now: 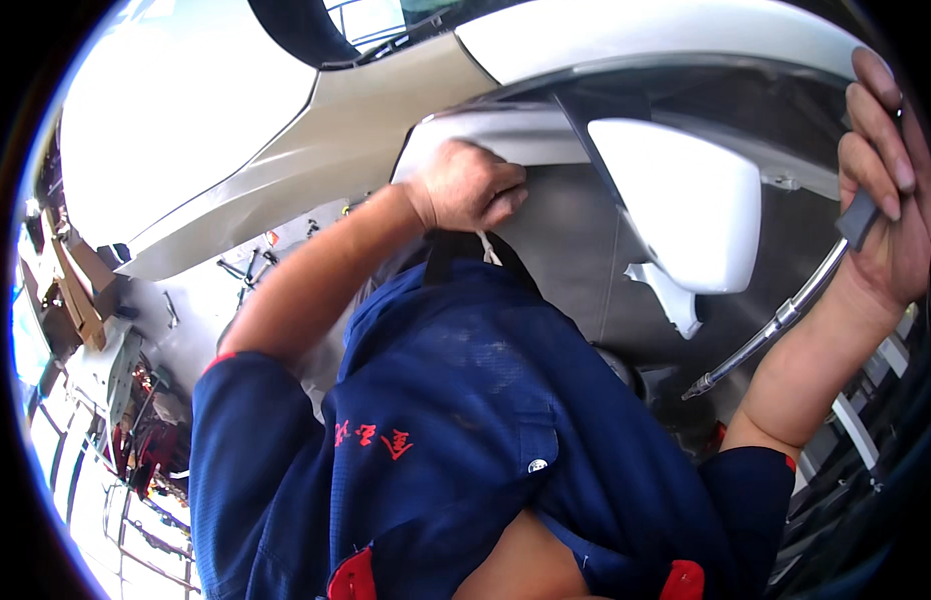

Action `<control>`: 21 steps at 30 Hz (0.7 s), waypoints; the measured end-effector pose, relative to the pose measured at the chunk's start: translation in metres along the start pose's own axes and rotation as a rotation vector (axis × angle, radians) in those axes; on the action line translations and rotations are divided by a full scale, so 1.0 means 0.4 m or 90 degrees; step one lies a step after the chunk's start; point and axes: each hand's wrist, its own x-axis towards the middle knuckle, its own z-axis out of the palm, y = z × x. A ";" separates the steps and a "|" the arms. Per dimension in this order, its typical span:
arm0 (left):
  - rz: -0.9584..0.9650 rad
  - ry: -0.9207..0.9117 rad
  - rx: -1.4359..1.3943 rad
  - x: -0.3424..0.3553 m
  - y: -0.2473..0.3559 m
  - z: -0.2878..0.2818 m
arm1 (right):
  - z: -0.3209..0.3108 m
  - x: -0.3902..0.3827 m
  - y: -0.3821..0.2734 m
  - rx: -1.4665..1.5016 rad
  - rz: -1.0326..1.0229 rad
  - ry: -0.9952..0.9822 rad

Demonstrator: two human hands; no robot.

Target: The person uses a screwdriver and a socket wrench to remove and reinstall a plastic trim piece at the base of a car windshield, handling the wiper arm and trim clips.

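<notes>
My left hand (470, 187) is curled closed in front of the car's pale body panel, near its edge. Whatever its fingers might hold is hidden. At the far right, my right hand (885, 170) is raised beside the white car body, with its fingers around the dark grip of a socket wrench (788, 312). The wrench's chrome shaft slants down and left, ending in a narrow tip. Between my hands a white side mirror (690, 205) juts out from the car, with a white bracket-like piece (670, 298) at its lower end.
A beige fender (385, 110) and a large white panel (185, 120) curve across the upper left. Small parts and tools (247, 270) lie on the grey floor. Cardboard (80, 280) and metal racks stand at the left edge; dark racking with pale bars (853, 430) is at lower right.
</notes>
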 end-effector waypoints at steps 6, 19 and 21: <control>0.245 -0.087 0.249 0.109 -0.089 -0.048 | 0.009 -0.292 0.128 0.012 -0.070 0.042; 0.234 0.032 0.255 0.108 -0.028 -0.048 | 0.168 -0.556 0.291 -0.061 -0.095 0.299; 0.288 0.075 0.246 0.114 0.006 -0.074 | 0.197 -0.552 0.316 -0.045 -0.094 0.300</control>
